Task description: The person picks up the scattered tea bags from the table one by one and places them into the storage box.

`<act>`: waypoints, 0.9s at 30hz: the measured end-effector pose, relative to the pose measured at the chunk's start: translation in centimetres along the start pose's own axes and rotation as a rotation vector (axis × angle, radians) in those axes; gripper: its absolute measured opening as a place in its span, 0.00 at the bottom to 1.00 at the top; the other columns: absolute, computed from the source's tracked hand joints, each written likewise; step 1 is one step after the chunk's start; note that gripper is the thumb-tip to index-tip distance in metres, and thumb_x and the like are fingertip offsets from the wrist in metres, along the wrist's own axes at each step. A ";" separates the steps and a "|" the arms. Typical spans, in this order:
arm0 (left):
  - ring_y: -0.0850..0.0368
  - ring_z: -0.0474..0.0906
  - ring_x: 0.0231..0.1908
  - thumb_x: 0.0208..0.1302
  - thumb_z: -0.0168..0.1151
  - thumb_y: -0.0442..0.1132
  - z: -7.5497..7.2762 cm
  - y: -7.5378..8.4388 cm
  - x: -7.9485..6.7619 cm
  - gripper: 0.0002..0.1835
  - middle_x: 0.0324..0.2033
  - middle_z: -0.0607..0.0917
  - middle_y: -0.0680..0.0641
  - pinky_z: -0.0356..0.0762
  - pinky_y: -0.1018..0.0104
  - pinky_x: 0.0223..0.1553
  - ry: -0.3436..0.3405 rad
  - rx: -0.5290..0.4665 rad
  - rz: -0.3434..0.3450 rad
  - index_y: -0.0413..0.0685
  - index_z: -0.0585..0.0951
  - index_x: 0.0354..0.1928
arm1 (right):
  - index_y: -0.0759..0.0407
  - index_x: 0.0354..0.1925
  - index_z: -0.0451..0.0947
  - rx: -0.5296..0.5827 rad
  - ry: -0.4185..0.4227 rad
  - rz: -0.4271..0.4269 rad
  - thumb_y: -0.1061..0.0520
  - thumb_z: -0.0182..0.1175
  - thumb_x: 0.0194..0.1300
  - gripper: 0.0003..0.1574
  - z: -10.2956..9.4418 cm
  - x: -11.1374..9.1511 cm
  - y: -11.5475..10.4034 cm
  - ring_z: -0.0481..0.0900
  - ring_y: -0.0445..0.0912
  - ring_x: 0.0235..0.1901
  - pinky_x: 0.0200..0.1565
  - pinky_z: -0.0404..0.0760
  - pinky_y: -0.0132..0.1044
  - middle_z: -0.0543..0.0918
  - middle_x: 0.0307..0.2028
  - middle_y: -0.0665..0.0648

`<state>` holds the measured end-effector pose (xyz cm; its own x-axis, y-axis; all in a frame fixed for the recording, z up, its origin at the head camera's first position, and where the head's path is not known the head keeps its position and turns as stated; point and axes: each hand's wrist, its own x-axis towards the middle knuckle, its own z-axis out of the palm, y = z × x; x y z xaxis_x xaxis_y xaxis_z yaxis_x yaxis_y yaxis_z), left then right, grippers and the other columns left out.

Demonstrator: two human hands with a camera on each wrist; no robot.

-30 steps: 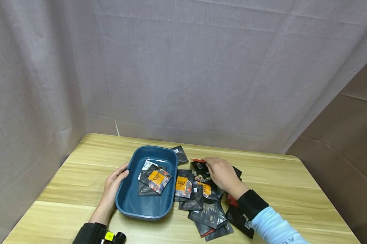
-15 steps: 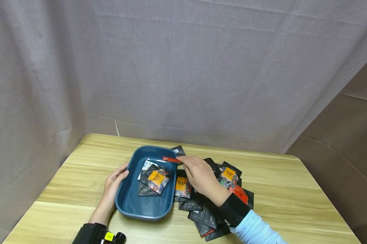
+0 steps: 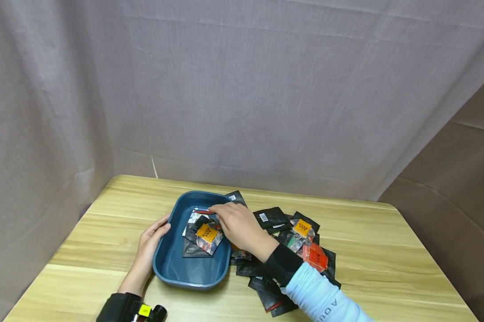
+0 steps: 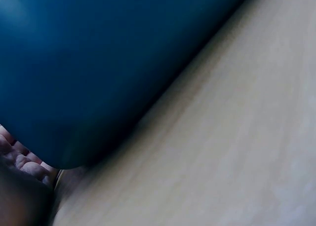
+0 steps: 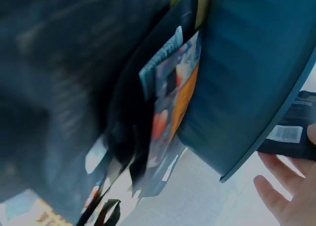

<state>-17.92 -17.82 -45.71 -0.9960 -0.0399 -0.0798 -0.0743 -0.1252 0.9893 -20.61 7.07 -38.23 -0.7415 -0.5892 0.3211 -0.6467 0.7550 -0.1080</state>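
Note:
My right hand reaches over the right rim of the blue plastic tray. It pinches a flat foil sachet, whose red edge shows beyond the fingertips. In the right wrist view that sachet has a dark back with a white label. Against the tray's left outer wall rests my left hand, its fingers extended. The left wrist view shows its fingertips beside the wall. Several sachets lie overlapped in the tray, an orange-labelled sachet on top.
Right of the tray, a loose pile of black sachets spreads over the wooden table, some under my right forearm. A red-labelled sachet lies at its right side. Another black sachet sits behind the tray's far right corner. Grey curtain hangs behind.
From the pile, my right hand has moved left with the red-edged sachet and is now over the inside of the tray. My left hand and the tray have stayed put.

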 end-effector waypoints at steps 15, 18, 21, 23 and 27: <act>0.56 0.63 0.67 0.76 0.53 0.46 -0.1 0.0 0.0 0.28 0.70 0.67 0.46 0.71 0.80 0.52 0.002 -0.005 -0.012 0.41 0.67 0.72 | 0.51 0.63 0.76 -0.008 -0.016 0.029 0.52 0.56 0.74 0.21 -0.3 -0.2 -0.5 0.75 0.47 0.59 0.61 0.72 0.45 0.80 0.59 0.51; 0.59 0.64 0.65 0.75 0.53 0.45 0.1 -0.1 -0.1 0.28 0.70 0.68 0.45 0.71 0.79 0.53 0.008 -0.021 -0.011 0.40 0.67 0.71 | 0.53 0.62 0.76 -0.029 -0.013 0.047 0.53 0.58 0.73 0.22 -0.6 -1.0 -0.1 0.76 0.48 0.58 0.60 0.73 0.46 0.80 0.58 0.52; 0.60 0.65 0.64 0.75 0.54 0.45 0.2 -0.2 -0.1 0.28 0.69 0.68 0.45 0.70 0.79 0.53 0.014 -0.021 -0.011 0.40 0.68 0.71 | 0.54 0.63 0.76 -0.042 -0.023 0.074 0.52 0.59 0.73 0.23 -1.0 -2.1 0.6 0.75 0.50 0.60 0.61 0.72 0.48 0.79 0.59 0.54; 0.60 0.65 0.64 0.75 0.54 0.45 0.2 -0.2 -0.2 0.28 0.69 0.68 0.44 0.70 0.79 0.53 0.014 -0.020 -0.012 0.40 0.67 0.71 | 0.56 0.63 0.75 -0.042 -0.022 0.091 0.53 0.59 0.72 0.24 -1.1 -2.9 1.2 0.75 0.51 0.60 0.62 0.72 0.49 0.79 0.60 0.56; 0.59 0.66 0.64 0.75 0.54 0.45 0.1 -0.2 -0.2 0.28 0.69 0.69 0.45 0.71 0.78 0.53 0.011 -0.025 -0.009 0.40 0.67 0.71 | 0.57 0.64 0.74 -0.045 -0.014 0.130 0.53 0.60 0.71 0.25 -1.3 -4.9 2.8 0.74 0.53 0.60 0.62 0.71 0.50 0.78 0.61 0.58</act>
<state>-17.76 -17.65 -45.90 -0.9947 -0.0496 -0.0899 -0.0815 -0.1502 0.9853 -18.56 12.41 -38.88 -0.8213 -0.4891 0.2936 -0.5364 0.8373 -0.1057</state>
